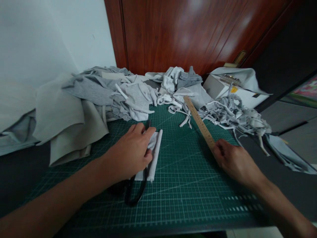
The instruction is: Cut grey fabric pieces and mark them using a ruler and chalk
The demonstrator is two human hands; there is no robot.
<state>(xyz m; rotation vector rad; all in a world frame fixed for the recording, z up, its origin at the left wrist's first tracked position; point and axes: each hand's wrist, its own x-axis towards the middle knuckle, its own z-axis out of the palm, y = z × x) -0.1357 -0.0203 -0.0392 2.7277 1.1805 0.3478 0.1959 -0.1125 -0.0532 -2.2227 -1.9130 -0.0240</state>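
On the green cutting mat point(183, 158), my left hand point(135, 148) is closed over black-handled scissors point(136, 198). Their handle loops show below the palm and a dark tip sticks out past the fingers; the middle is hidden. Under and beside that hand lies a small light grey fabric piece point(155, 155) with a rolled right edge. My right hand point(230, 158) grips the near end of a wooden ruler point(199, 122), which slants up and left with its far end by the fabric scraps.
Grey fabric pieces point(99, 89) are heaped at the back left, with a stiff beige sheet point(79, 135) before them. Scraps and strips point(240, 114) pile up at the right, below a white box point(223, 87). A reddish wooden door point(173, 33) stands behind.
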